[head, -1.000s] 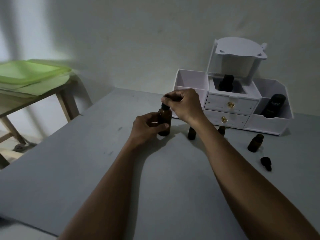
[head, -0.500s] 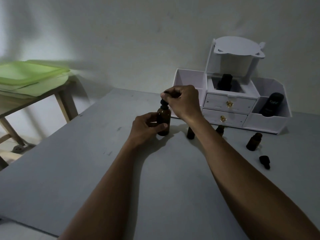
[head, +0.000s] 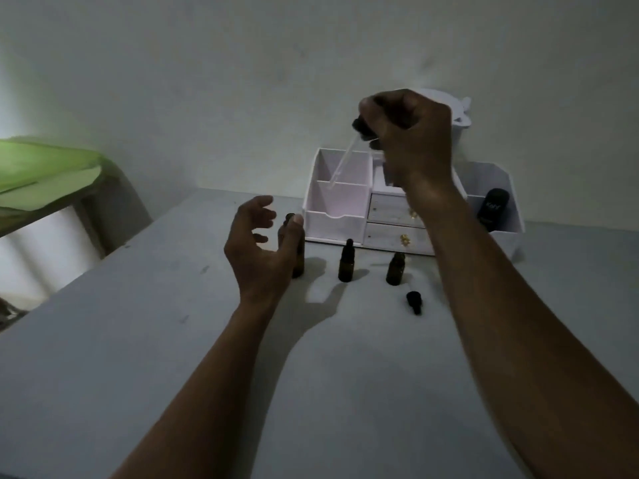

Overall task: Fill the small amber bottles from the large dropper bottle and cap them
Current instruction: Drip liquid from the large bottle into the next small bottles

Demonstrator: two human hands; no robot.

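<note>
My right hand (head: 411, 140) is raised in front of the organiser and pinches the black-capped dropper (head: 363, 127). Its clear glass tube slants down to the left. The large amber bottle (head: 300, 261) stands uncapped on the grey table (head: 345, 392). My left hand (head: 256, 257) hovers beside it with fingers spread and only the thumb against its side. To the right stand two small amber bottles: one (head: 346, 264) with a dropper cap on, one (head: 396, 271) with no cap that I can make out. A loose black dropper cap (head: 414, 302) lies in front of them.
A white drawer organiser (head: 340, 219) stands against the wall behind the bottles, with a black bottle (head: 492, 210) in its right compartment. A green tray (head: 45, 171) lies on a wooden side table at the left.
My right hand has pulled the dropper out of the large bottle and lifted it high. My left hand has loosened its grip on the bottle and spread its fingers.
</note>
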